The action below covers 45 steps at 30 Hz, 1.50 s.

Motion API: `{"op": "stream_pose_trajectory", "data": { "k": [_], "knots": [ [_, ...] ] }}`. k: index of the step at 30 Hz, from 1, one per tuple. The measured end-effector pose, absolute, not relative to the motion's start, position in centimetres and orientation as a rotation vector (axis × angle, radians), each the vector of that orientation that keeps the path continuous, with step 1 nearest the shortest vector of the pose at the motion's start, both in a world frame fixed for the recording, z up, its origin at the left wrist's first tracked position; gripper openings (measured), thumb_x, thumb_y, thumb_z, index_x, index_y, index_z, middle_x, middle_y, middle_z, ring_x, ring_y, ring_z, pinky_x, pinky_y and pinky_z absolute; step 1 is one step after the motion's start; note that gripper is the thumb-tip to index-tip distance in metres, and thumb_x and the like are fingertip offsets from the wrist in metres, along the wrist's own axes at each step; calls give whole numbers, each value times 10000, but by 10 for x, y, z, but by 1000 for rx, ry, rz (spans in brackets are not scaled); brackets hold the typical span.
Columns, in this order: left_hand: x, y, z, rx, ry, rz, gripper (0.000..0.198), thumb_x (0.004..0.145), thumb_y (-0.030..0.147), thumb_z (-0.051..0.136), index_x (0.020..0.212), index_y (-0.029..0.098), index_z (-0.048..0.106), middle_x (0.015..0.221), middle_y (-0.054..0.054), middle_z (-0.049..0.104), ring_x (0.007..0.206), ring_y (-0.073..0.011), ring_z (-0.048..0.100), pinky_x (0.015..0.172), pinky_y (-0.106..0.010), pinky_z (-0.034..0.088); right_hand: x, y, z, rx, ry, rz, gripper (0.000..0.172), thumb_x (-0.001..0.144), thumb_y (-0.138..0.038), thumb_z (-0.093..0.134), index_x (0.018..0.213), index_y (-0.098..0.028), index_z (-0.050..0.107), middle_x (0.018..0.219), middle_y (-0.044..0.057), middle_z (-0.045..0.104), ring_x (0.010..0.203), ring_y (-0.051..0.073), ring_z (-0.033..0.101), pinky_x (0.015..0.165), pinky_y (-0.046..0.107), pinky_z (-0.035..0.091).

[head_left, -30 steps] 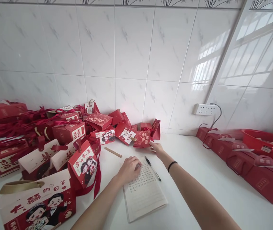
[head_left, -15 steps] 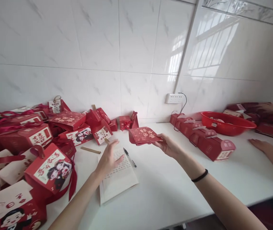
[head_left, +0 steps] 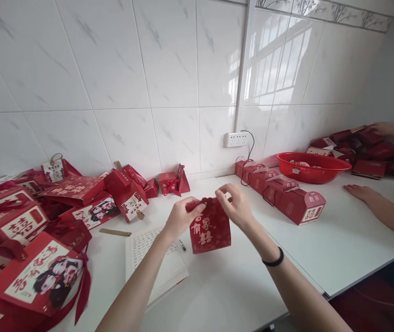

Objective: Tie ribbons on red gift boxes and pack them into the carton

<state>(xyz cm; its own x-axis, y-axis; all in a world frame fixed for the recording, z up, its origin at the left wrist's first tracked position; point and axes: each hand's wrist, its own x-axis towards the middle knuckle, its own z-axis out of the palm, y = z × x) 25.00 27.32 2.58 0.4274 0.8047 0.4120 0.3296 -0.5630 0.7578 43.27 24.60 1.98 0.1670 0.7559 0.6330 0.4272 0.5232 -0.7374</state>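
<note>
Above the white table, a red packet with gold characters [head_left: 211, 230] hangs upright between my two hands. My left hand [head_left: 184, 214] pinches its upper left corner. At the upper right edge, my right hand [head_left: 235, 205] grips it with bent fingers. Below my left forearm lies an open notebook [head_left: 169, 269] with handwritten lines, partly covered by that arm. A pen [head_left: 182, 245] shows beside the notebook, just left of the packet.
Red gift boxes [head_left: 41, 272] are heaped at the left. A gold strip [head_left: 115, 232] lies near the notebook. Rightward stand a row of red boxes [head_left: 287, 203] and a red basin [head_left: 314, 168]. Another person's hand [head_left: 363, 193] rests on the table; their other hand touches a red pile.
The packet has turned from lying flat to hanging upright, lower down. My left hand has come across from above the notebook and taken hold of it. The view has shifted right.
</note>
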Motion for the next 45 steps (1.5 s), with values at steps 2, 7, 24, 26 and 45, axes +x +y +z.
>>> {"op": "stream_pose_trajectory", "data": {
  "k": [2, 7, 24, 26, 45],
  "knots": [
    [251, 274, 19, 2142, 935, 912, 299, 834, 447, 520, 794, 170, 624, 742, -8, 649, 713, -163, 593, 664, -270, 464, 429, 248, 1, -1017, -1681, 58, 223, 896, -345, 497, 730, -205, 549, 740, 48, 564, 725, 192, 519, 610, 289, 435],
    [240, 277, 19, 2133, 981, 599, 250, 763, 398, 607, 893, 185, 615, 848, -4, 667, 785, -181, 609, 679, -272, 456, 427, 247, -32, -949, -1768, 35, 202, 936, -308, 456, 801, -200, 559, 739, 38, 535, 631, 157, 511, 583, 281, 442],
    [235, 263, 47, 2332, 1052, 784, 189, 828, 378, 555, 804, 199, 609, 810, 13, 641, 742, -150, 586, 653, -267, 447, 423, 247, -37, -918, -1840, -3, 137, 902, -344, 555, 940, -213, 539, 766, 22, 503, 701, 176, 517, 617, 287, 449],
    [240, 262, 43, 2308, 952, 771, 188, 842, 363, 535, 813, 196, 615, 859, 5, 652, 778, -152, 598, 699, -278, 472, 423, 246, -38, -915, -1836, -9, 119, 902, -334, 548, 907, -218, 525, 751, 15, 490, 692, 175, 511, 603, 285, 446],
    [250, 248, 38, 2404, 899, 684, 415, 910, 168, 339, 1239, 263, 572, 1266, -54, 473, 899, -149, 601, 739, -276, 532, 426, 230, -28, -952, -1714, 501, 409, 849, -572, 535, 994, -199, 618, 913, 65, 652, 839, 228, 614, 774, 340, 496]
  ]
}}
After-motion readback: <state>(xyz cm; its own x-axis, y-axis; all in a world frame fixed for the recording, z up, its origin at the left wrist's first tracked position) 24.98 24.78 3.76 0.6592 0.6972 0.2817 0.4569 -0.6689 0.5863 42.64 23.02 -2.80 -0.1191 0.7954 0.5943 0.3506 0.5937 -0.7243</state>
